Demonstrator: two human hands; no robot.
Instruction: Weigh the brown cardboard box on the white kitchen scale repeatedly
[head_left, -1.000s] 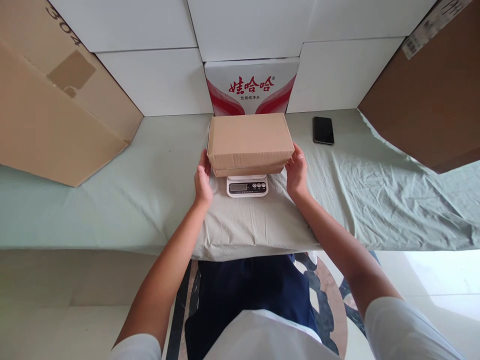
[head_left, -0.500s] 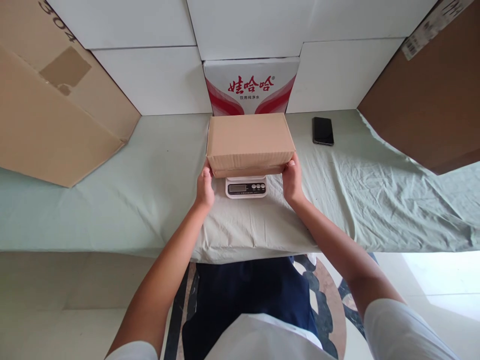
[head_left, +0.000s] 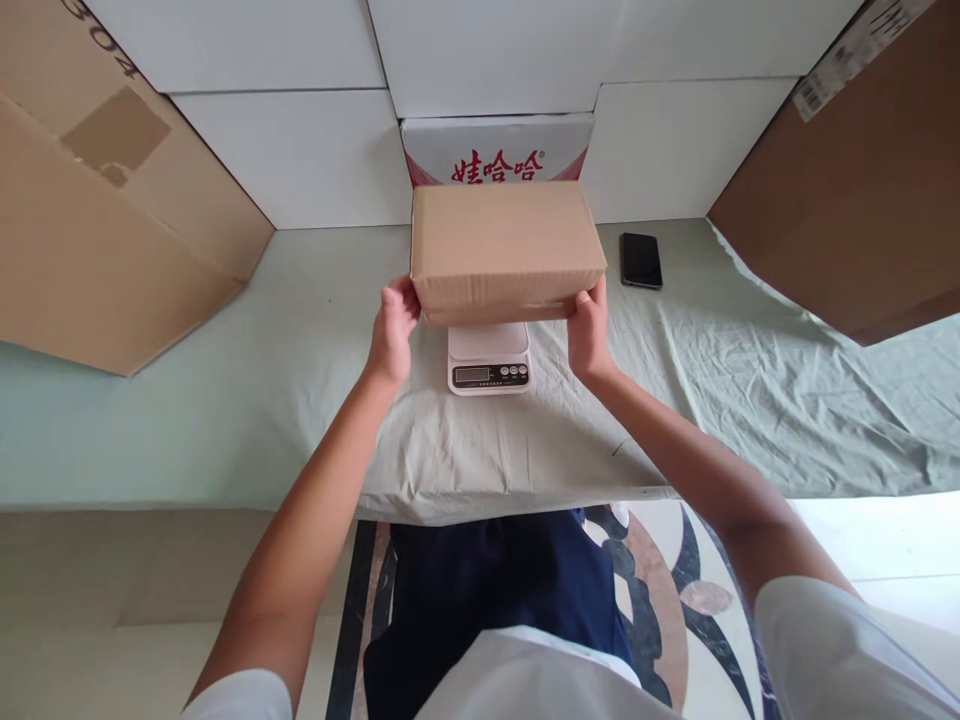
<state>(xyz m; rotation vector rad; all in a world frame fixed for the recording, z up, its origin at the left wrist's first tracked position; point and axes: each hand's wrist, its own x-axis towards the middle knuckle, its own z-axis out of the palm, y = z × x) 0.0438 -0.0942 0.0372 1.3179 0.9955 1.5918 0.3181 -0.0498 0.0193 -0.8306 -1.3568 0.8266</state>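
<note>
Left hand (head_left: pixel 391 335): I have it clasped on the left end of the cardboard box (head_left: pixel 504 248), fingers curled under the lower edge, thumb up the side

Right hand (head_left: pixel 589 335): clasped on the right end of the same box, palm against the lower corner; between the two hands I carry its whole weight

Cardboard box: plain brown, closed, held level. Half a second ago it sat on the scale with my hands only at its ends; now it is raised clear and hangs above and a little behind the platform, touching nothing but my hands. By my judgement the weighing is over and the box is coming off

Scale (head_left: pixel 489 356): small, white, on the cloth just below the box. Its white platform, covered before, now shows bare; the display and buttons face me, the reading too small to tell

Cloth (head_left: pixel 300 400): pale green, creased, spread over the table

Phone (head_left: pixel 640 260): dark, face down or blank, lying flat to the right of the box, apart from it

Printed carton (head_left: pixel 495 160): white with red characters, upright against the back wall, its lower half hidden behind the box

Large cartons (head_left: pixel 97 220): brown, leaning in at the far left and far right
</note>
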